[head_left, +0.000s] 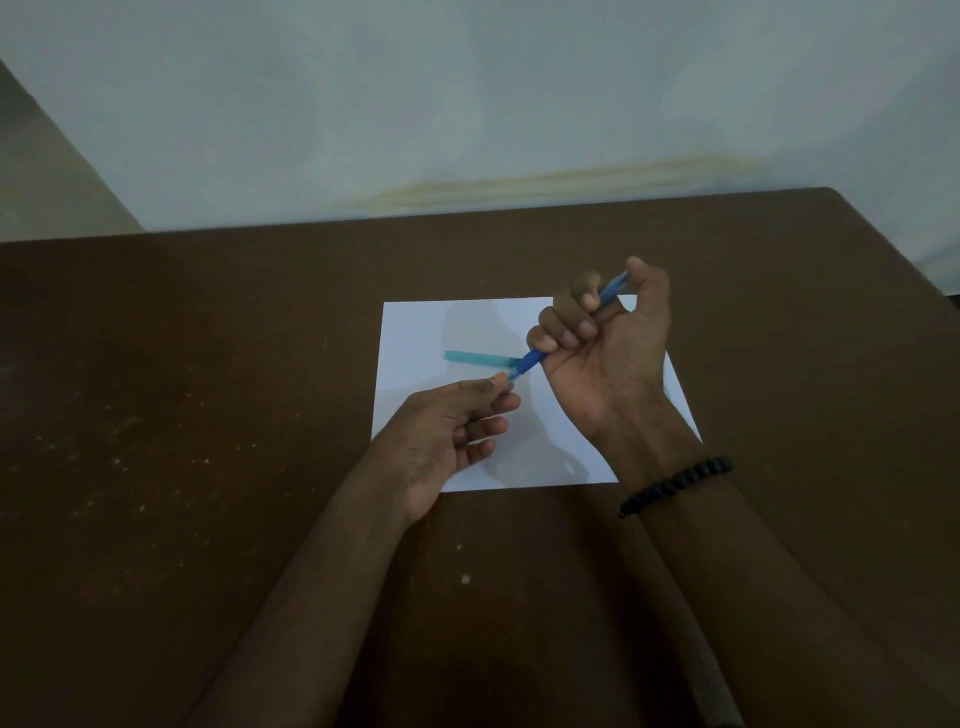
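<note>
1. The right hand (608, 343) is clamped on a blue pen (532, 358). Its fingers curl round the barrel and the palm faces the camera, just right of the middle of the frame.
2. The pen slants from upper right to lower left. Its top end pokes out by the thumb at the top of the fist, and its lower end sticks out below the curled fingers.
3. The left hand (452, 431) pinches that lower end between thumb and forefinger. Its other fingers are loosely bent below, holding nothing.
4. Both hands hold the pen up above a white paper (415, 332), in the middle of the frame.
5. A teal cap (480, 358) lies flat on the paper, just left of the pen's lower end. Its right end meets the pen in the picture, but I cannot tell whether the two touch.
6. A black bead bracelet (675, 486) sits on the right wrist, at the paper's lower right corner.
7. The paper lies on a brown table (208, 415), speckled with pale marks, which fills the lower two thirds of the frame.
8. A pale wall (467, 104) with a yellowish stain along its foot runs across the top of the frame.
</note>
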